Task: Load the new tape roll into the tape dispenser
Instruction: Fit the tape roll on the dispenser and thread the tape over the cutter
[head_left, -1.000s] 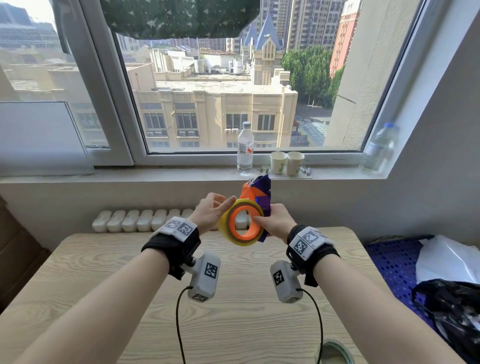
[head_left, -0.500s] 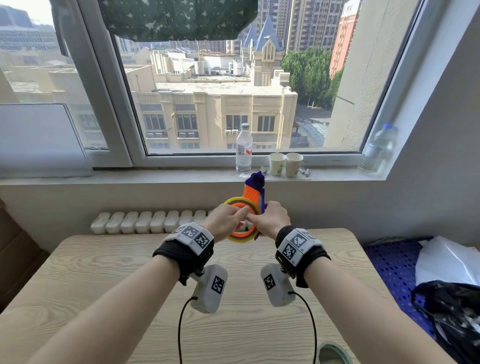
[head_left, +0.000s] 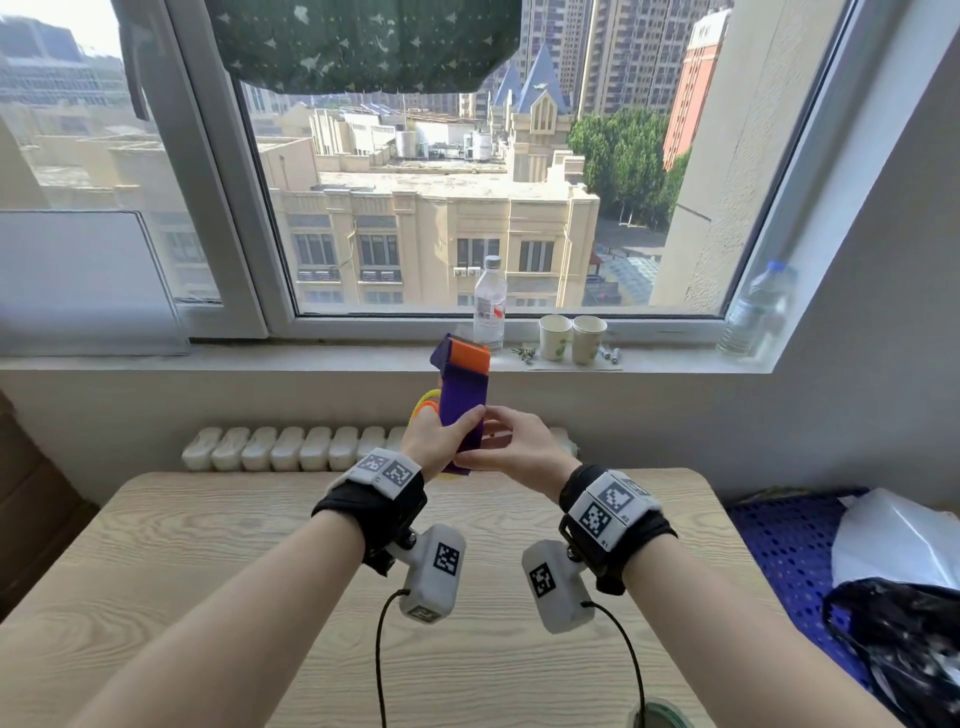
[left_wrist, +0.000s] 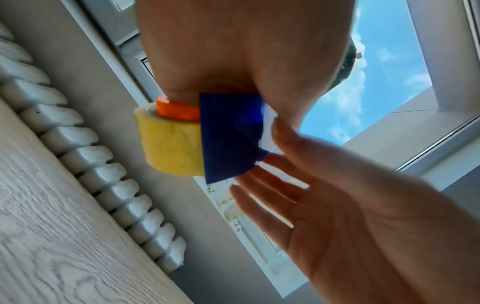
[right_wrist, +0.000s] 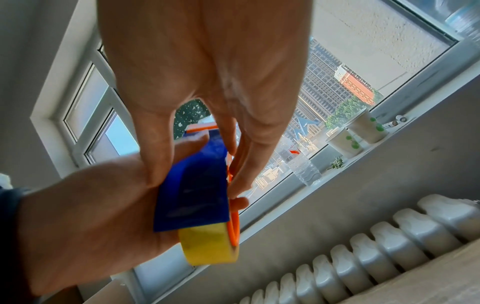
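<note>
Wooden table (head_left: 208, 545) below a city window; I hold the tape dispenser (head_left: 465, 395) above its far edge.
My left hand (head_left: 441, 441) has its grip wrapped round the purple body, and my right hand (head_left: 519, 452) pinches its lower end. The yellow tape roll (left_wrist: 168, 144) sits on the orange hub (left_wrist: 176, 111). The label on the bottle (head_left: 490, 306) is too small to read.

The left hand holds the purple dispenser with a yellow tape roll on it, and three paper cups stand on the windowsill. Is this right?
The head view shows two paper cups on the windowsill, not three. The left hand does hold the purple dispenser with the yellow tape roll on it.
</note>
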